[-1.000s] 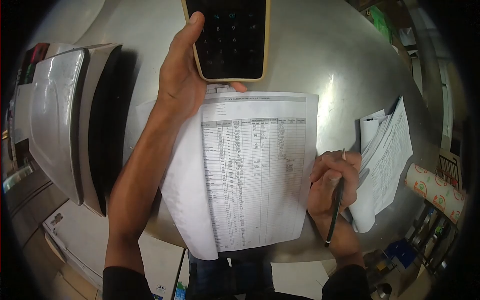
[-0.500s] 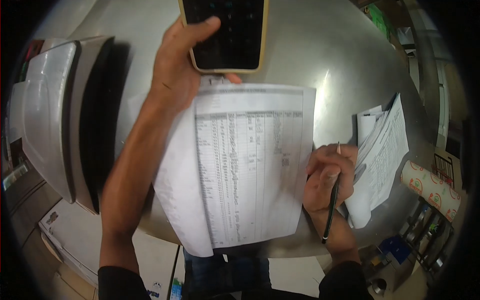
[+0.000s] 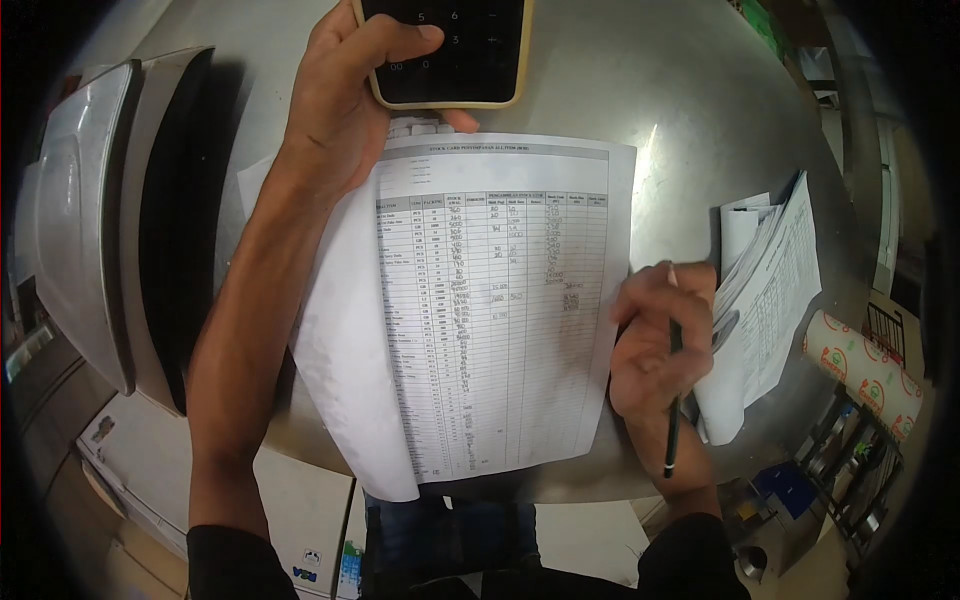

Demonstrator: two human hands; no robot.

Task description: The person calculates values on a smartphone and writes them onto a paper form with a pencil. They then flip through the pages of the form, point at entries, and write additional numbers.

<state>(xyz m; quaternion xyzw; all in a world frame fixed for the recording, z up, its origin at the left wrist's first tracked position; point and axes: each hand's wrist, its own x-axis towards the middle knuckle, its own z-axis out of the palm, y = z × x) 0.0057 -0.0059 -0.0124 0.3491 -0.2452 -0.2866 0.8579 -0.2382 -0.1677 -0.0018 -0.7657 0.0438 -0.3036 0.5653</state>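
My left hand (image 3: 345, 110) grips a smartphone (image 3: 455, 75) in a yellowish case at the top of the view, its thumb over the screen, which shows a calculator keypad. A printed stock card sheet (image 3: 540, 380) with handwritten figures in its columns lies below the phone on the metal table. Its left side is folded over in a loose curl. At the sheet's right edge, my right hand (image 3: 660, 345) is closed around a dark pencil (image 3: 674, 420), held with one end pointing up and the other hanging down past the wrist.
A stack of papers (image 3: 765, 300) lies on the steel table (image 3: 600, 80) to the right. Beyond it is a patterned paper roll (image 3: 862, 370). A grey and black appliance (image 3: 95, 230) stands at the left, with a white cabinet (image 3: 290, 500) below the table edge.
The phone and left hand sit slightly higher and further left in view, and the keypad is now legible. The pencil has tilted more upright in my right hand.
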